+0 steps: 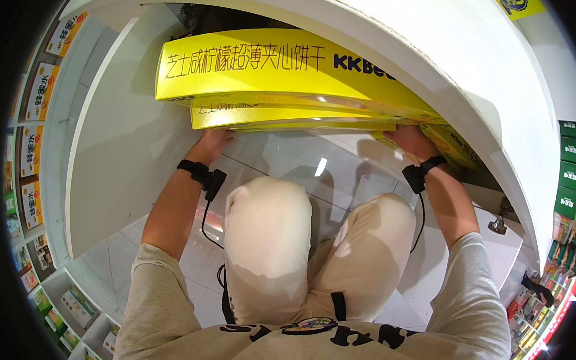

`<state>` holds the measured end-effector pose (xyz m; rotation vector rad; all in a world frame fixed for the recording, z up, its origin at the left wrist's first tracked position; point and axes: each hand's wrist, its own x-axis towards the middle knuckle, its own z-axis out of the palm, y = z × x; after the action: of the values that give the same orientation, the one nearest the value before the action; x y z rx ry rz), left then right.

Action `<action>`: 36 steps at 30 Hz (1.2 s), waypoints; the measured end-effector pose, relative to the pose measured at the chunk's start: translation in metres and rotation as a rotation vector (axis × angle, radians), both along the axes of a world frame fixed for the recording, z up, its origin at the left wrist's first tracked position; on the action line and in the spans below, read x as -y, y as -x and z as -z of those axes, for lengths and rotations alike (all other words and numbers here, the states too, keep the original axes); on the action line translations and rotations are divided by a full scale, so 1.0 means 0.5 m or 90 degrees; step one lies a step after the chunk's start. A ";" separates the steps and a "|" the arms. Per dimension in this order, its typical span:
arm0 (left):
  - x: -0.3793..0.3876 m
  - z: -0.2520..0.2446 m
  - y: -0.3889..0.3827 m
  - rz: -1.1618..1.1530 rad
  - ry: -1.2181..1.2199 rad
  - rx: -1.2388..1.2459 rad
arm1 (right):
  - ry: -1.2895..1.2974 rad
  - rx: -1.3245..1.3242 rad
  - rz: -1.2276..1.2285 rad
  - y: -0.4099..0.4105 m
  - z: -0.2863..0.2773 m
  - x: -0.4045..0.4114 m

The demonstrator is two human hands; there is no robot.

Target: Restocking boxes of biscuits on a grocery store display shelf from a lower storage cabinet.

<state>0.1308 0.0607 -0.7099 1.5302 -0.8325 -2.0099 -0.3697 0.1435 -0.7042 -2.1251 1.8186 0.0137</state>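
Note:
Two long yellow cardboard biscuit boxes lie stacked across the front of a white cabinet. The upper box (246, 62) sits on the lower box (286, 118), which is set a little to the right at its left end. My left hand (214, 143) is at the left end of the lower box, its fingers partly hidden beneath the edge. Near the right end, my right hand (411, 140) is gripping from below, its fingertips partly hidden by the cardboard. Another yellow box (458, 143) shows just right of that hand, inside the cabinet.
An open white cabinet door (120, 133) stands at left, another door (490, 237) at lower right with a metal hinge (498, 226). The white counter edge (455, 64) curves overhead. My bent knees (270, 218) are below the boxes. Stocked shelves (43, 174) line the left.

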 end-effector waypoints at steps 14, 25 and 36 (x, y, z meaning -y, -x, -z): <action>-0.018 0.020 0.013 -0.034 0.033 -0.094 | -0.084 0.193 0.118 -0.023 -0.001 -0.049; -0.050 -0.004 0.031 -0.077 0.062 -0.125 | -0.160 0.588 0.210 -0.007 0.010 -0.091; -0.040 -0.014 0.054 0.167 0.498 0.199 | 0.180 0.770 0.215 0.073 0.058 -0.170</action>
<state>0.1037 0.0806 -0.7030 1.3015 -1.7623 -1.3199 -0.4064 0.2286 -0.7330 -1.3238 1.3519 -1.3392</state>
